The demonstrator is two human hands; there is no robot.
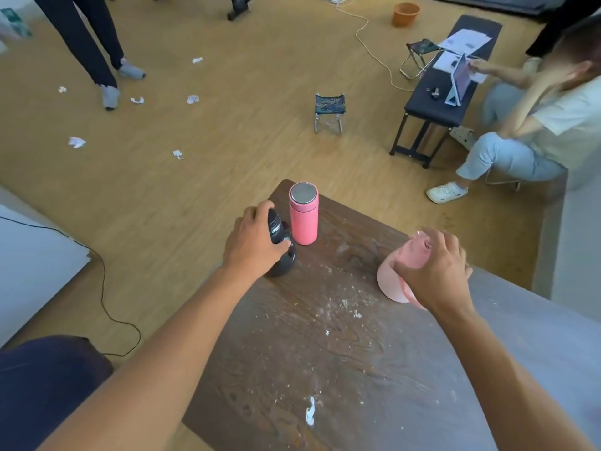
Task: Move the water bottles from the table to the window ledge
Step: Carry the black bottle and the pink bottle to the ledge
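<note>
A dark wooden table [325, 353] carries three bottles near its far end. My left hand [252, 242] is wrapped around the neck of a black bottle [282, 255] at the table's far left edge. Right beside it stands an upright pink flask [304, 219] with a silver lid, untouched. My right hand [435, 271] grips the top of a wide pale pink bottle [395, 278] at the table's right side, next to a grey ledge [536, 336]. Both held bottles look tilted.
White crumbs and smears dot the tabletop. Beyond it, on the wooden floor: a small folding stool [329, 112], paper scraps, a black cable [104, 288]. A seated person [527, 131] and a dark bench [435, 105] are at the right; another person's legs [97, 53] stand far left.
</note>
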